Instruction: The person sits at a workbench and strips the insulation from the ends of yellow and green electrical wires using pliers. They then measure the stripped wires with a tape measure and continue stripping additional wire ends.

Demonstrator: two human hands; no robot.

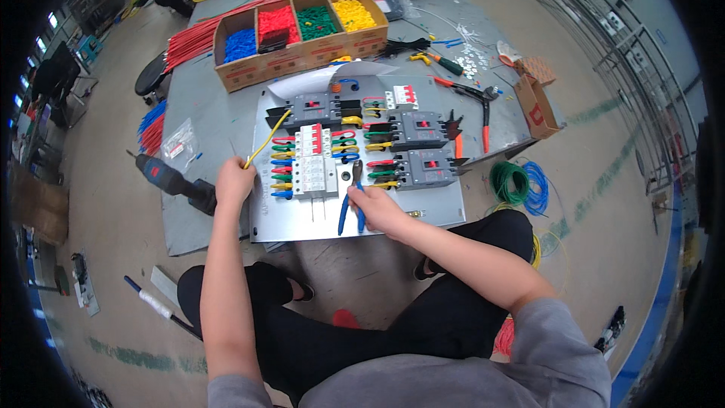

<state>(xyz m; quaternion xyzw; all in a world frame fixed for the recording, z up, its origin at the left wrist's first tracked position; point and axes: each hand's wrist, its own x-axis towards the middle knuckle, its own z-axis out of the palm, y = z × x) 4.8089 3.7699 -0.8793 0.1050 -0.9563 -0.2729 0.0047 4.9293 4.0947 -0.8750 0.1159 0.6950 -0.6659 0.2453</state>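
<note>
panel on table | drill left of panel | divided box behind panel

the light is bright, and lines bow toward the black rim.

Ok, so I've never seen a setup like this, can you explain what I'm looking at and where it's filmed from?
There is no robot here, just a person using two bare hands. The one picture comes from a wide fisheye camera on their head, looking down, so straight edges bend. The left hand holds a thin yellow wire; the right hand holds blue-handled metal pliers. Before them, on a grey table, lies a pale flat panel carrying grey block-shaped breakers and short coloured wires. Behind it is a brown cardboard box of small blue, red, green and yellow pieces.
</note>
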